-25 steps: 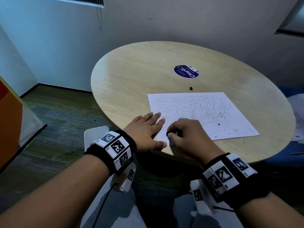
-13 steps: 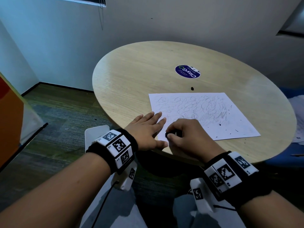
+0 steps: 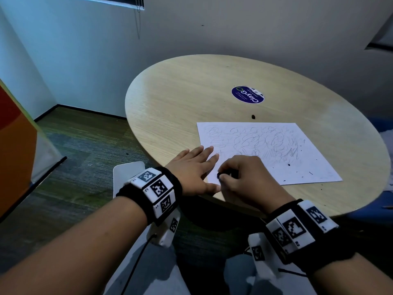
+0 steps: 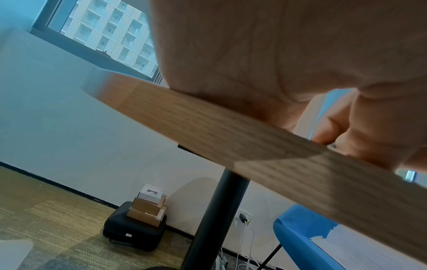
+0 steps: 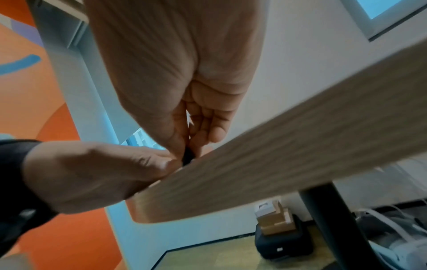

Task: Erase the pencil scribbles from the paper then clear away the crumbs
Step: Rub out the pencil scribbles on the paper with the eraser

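Observation:
A white sheet of paper (image 3: 276, 154) covered in grey pencil scribbles lies on the round wooden table (image 3: 182, 107), with dark eraser crumbs (image 3: 288, 165) scattered over its right part. My left hand (image 3: 197, 167) lies flat with straight fingers on the paper's near-left corner. My right hand (image 3: 244, 177) pinches a small black eraser (image 3: 219, 175) between thumb and fingers at the paper's near edge; the right wrist view shows the eraser (image 5: 187, 157) pressed down at the table rim.
A round blue sticker (image 3: 247, 94) sits at the table's far side, and one dark crumb (image 3: 253, 117) lies on the wood beyond the paper. A blue chair (image 4: 312, 243) stands to the right. Boxes on a black case (image 4: 138, 224) stand by the wall.
Almost nothing differs; both hands stay at the paper's near-left corner, the right hand still pinching the eraser with only a slight shift.

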`<action>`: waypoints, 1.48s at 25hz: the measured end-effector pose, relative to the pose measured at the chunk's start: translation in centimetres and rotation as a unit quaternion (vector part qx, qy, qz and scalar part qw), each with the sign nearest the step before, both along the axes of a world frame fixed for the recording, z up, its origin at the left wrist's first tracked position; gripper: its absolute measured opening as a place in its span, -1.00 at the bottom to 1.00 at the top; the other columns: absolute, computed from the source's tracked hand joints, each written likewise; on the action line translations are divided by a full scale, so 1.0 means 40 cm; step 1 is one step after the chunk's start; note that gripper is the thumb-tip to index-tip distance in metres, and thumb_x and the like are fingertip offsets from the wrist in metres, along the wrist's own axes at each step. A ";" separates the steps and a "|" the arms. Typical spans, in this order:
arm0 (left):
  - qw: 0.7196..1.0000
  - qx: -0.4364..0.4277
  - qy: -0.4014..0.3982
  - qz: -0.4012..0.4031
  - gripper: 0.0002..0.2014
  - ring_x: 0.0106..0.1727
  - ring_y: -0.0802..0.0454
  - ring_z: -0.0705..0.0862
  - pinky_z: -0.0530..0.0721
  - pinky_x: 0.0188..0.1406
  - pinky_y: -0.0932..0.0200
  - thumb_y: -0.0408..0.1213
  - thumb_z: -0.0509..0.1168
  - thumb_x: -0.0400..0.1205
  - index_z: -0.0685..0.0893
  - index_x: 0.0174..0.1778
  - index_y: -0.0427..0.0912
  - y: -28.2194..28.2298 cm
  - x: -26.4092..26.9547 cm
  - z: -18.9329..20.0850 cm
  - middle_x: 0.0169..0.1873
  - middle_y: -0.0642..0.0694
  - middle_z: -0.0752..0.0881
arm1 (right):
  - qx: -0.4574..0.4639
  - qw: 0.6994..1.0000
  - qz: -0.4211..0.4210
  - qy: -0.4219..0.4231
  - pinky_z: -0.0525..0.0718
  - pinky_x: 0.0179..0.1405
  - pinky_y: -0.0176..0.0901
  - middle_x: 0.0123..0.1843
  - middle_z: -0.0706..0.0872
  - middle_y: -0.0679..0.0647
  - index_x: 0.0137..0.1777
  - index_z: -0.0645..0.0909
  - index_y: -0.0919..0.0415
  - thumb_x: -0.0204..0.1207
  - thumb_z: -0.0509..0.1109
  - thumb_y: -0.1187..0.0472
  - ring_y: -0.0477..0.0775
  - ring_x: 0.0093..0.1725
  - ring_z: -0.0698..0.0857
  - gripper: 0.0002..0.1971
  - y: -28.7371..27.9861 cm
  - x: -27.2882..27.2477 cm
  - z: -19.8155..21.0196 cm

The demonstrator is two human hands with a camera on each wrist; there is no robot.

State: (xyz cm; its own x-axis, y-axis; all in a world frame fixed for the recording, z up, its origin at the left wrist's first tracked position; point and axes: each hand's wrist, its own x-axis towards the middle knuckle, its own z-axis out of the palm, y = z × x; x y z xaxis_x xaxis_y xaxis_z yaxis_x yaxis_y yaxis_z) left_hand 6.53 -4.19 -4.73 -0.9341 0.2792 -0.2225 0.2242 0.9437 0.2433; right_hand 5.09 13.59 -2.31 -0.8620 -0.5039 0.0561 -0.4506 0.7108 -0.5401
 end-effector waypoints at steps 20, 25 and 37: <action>1.000 0.002 0.001 0.000 -0.15 0.71 0.17 -0.32 -0.31 0.67 0.04 0.31 0.14 0.64 -0.15 0.75 0.17 0.000 0.001 0.000 0.73 0.14 -0.27 | -0.009 1.000 -0.024 0.017 0.46 -0.27 -0.44 -0.22 0.73 -0.07 -0.16 0.78 0.12 0.46 0.41 0.26 -0.20 -0.26 0.59 -0.89 -0.009 -0.016 -0.009; 1.000 0.012 0.004 0.003 -0.16 0.71 0.17 -0.31 -0.31 0.66 0.06 0.27 0.16 0.64 -0.12 0.75 0.17 -0.001 0.001 -0.001 0.73 0.15 -0.25 | -0.009 1.000 0.003 0.012 0.51 -0.29 -0.33 -0.30 0.71 -0.08 -0.22 0.76 0.12 0.42 0.40 0.27 -0.18 -0.28 0.61 -0.89 -0.023 0.004 -0.011; 1.000 0.005 -0.001 0.000 -0.14 0.71 0.17 -0.32 -0.30 0.67 0.05 0.31 0.16 0.63 -0.14 0.75 0.16 -0.001 0.002 -0.001 0.72 0.15 -0.27 | -0.007 0.999 -0.044 0.027 0.45 -0.25 -0.49 -0.19 0.76 -0.04 -0.13 0.80 0.12 0.46 0.41 0.26 -0.14 -0.21 0.62 -0.87 -0.014 -0.022 -0.007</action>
State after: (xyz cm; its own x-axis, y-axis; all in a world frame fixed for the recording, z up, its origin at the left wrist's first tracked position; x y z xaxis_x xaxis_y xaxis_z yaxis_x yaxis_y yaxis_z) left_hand 6.60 -4.24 -4.77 -0.9340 0.2810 -0.2208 0.2233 0.9412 0.2535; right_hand 4.20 13.05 -2.60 -0.8981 -0.4260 0.1095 -0.4158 0.7413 -0.5269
